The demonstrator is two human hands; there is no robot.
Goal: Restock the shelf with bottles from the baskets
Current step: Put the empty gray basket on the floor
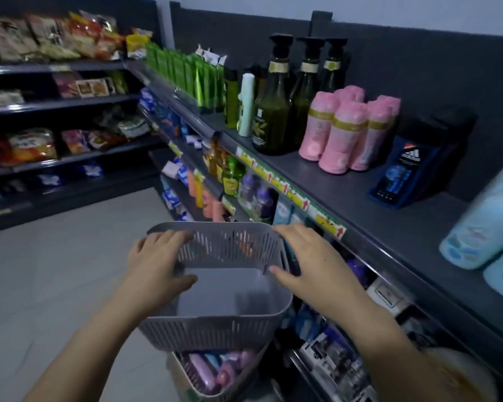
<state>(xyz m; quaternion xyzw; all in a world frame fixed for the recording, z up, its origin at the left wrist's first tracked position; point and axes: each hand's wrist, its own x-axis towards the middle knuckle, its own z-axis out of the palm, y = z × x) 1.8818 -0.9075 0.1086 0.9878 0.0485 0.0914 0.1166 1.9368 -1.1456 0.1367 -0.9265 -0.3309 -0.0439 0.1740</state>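
Note:
I hold an empty grey slotted basket (215, 323) in front of me, above the floor. My left hand (154, 262) grips its left rim, thumb inside. Its right rim is gripped by my right hand (308, 265), thumb inside too. Below it stands a second basket (198, 387) with pink, purple and blue bottles (215, 369) lying in it. On the top shelf (346, 192) to my right stand dark green pump bottles (273, 111), pink bottles (343, 134), a dark blue bottle (401, 172) and light blue bottles (488, 224).
Lower shelves on the right hold orange, green and purple bottles (230, 181) and packets. A second shelf unit with snack bags (32, 143) runs along the left. Pale floor tiles (55, 271) lie between them. Yellow price tags line the top shelf's edge (276, 181).

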